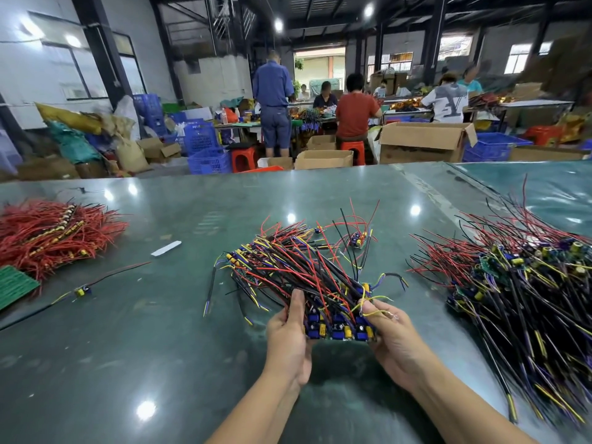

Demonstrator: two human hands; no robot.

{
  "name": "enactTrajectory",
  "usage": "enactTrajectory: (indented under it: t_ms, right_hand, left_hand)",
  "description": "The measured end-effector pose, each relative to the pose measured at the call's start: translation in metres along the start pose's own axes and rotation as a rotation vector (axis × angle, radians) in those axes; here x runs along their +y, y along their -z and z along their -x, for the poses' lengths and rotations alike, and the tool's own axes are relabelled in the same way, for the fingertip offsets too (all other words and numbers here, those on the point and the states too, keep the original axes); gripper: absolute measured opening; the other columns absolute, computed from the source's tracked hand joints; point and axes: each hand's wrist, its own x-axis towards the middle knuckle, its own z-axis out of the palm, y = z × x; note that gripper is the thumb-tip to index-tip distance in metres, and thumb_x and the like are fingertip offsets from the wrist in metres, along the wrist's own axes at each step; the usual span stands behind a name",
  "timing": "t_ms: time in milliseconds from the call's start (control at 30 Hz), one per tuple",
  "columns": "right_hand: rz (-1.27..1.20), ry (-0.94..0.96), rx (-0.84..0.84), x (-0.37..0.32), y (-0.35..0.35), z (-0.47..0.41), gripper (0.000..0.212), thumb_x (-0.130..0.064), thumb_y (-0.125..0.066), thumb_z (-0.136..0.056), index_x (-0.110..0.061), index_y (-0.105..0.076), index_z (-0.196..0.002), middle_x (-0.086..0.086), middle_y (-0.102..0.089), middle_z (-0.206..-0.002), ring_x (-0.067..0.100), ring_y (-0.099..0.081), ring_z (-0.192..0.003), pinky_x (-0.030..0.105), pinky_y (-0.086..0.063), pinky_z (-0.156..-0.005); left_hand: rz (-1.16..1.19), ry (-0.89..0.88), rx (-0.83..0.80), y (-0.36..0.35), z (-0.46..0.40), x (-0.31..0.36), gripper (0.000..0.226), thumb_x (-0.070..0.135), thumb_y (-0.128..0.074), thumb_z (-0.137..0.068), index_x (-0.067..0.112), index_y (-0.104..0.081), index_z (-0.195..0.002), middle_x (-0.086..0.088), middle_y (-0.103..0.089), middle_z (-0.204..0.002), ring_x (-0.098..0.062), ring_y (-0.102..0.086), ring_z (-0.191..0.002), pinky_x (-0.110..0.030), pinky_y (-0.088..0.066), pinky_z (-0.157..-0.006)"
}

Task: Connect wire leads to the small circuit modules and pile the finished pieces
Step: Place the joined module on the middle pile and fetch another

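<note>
Both hands, left hand [288,341] and right hand [395,339], grip a module bundle [336,325] at lower center; bare table [160,331] lower left.

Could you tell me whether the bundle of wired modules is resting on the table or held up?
Held up: both hands grip the bundle.

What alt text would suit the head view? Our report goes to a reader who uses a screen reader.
A person's left hand and right hand hold a bundle of small circuit modules with red, black and yellow wires above a green table. A larger pile lies to the right, red wires to the left.
</note>
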Motion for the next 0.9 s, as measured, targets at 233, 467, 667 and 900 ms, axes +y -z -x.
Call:
enactTrajectory:
  t_ms: [233, 467, 667, 900]
  right_hand:
    - [-0.06, -0.018, 0.026, -0.001, -0.006, 0.001, 0.02, -0.013, -0.061, -0.075, 0.001, -0.073, -0.083, 0.015, -0.073, -0.079, 0.016, -0.071, -0.065, 0.02, -0.054, -0.054]
    - [-0.1, -0.035, 0.02, -0.007, -0.008, 0.003, 0.018, -0.011, -0.058, -0.075, -0.002, -0.073, -0.069, 0.007, -0.07, -0.063, 0.009, -0.066, -0.052, 0.016, -0.05, -0.047]
    - [-0.131, -0.021, 0.155, -0.017, -0.001, 0.002, 0.024, -0.013, -0.057, -0.075, -0.015, -0.078, -0.064, 0.004, -0.072, -0.065, 0.009, -0.068, -0.054, 0.016, -0.051, -0.048]
    - [-0.095, 0.028, 0.144, -0.018, -0.005, 0.001, 0.017, -0.023, -0.063, -0.074, -0.018, -0.078, -0.074, 0.001, -0.074, -0.074, 0.006, -0.068, -0.061, 0.015, -0.051, -0.054]
  left_hand:
    - [-0.016, 0.023, 0.021, -0.004, 0.003, 0.0, 0.031, 0.032, -0.057, -0.086, 0.003, -0.068, -0.085, -0.012, -0.074, -0.084, -0.018, -0.071, -0.067, -0.028, -0.059, -0.061]
    - [0.02, 0.042, 0.018, -0.006, 0.004, 0.0, 0.04, 0.04, -0.06, -0.075, 0.003, -0.069, -0.089, -0.012, -0.074, -0.083, -0.015, -0.07, -0.063, -0.023, -0.054, -0.052]
    - [0.184, -0.062, 0.274, 0.011, -0.036, 0.044, 0.031, 0.042, -0.056, -0.09, 0.012, -0.063, -0.082, 0.001, -0.07, -0.062, -0.009, -0.065, -0.047, -0.02, -0.051, -0.041]
    - [-0.272, 0.146, 0.142, 0.001, -0.103, 0.097, 0.065, 0.062, -0.03, -0.094, 0.003, -0.056, -0.085, -0.013, -0.065, -0.06, -0.02, -0.062, -0.046, -0.019, -0.048, -0.038]
